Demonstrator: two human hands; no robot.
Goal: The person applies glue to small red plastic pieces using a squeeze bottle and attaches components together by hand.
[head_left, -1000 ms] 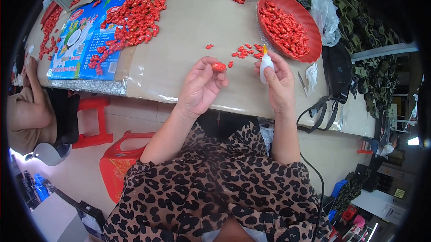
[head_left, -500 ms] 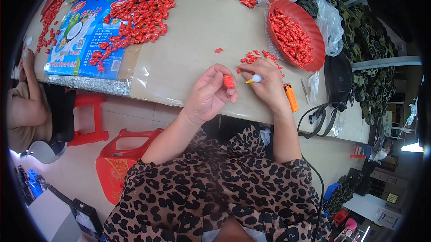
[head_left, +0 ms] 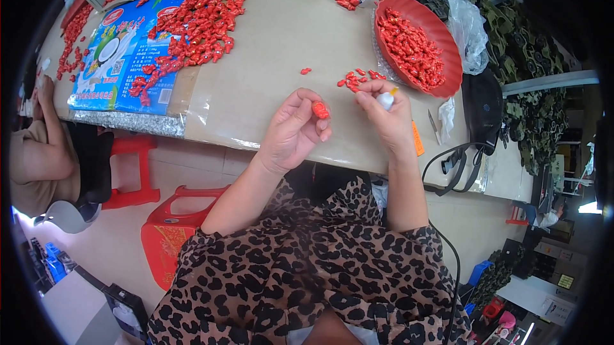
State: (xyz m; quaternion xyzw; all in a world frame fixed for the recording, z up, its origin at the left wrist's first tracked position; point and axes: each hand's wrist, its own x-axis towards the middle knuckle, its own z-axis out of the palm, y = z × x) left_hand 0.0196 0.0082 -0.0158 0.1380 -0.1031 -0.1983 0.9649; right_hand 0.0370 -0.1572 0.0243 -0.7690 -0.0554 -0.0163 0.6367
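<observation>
I observe the left hand (head_left: 288,131) pinching a red piece (head_left: 321,111), the right hand (head_left: 395,124) gripping a bottle (head_left: 385,100); over-squeezing could cause leakage.

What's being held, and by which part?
Left grip: a small red piece, pinched; which part is unclear. Right grip: a white bottle by its body, behind the yellow tip.

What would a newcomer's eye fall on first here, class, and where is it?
The scalloped red bowl heaped with small red pieces, at the picture's upper right, probably catches the eye first. Next comes the red pile on the blue printed sheet at the left. In the middle, the left hand holds a red piece, the right hand a white bottle.
</observation>
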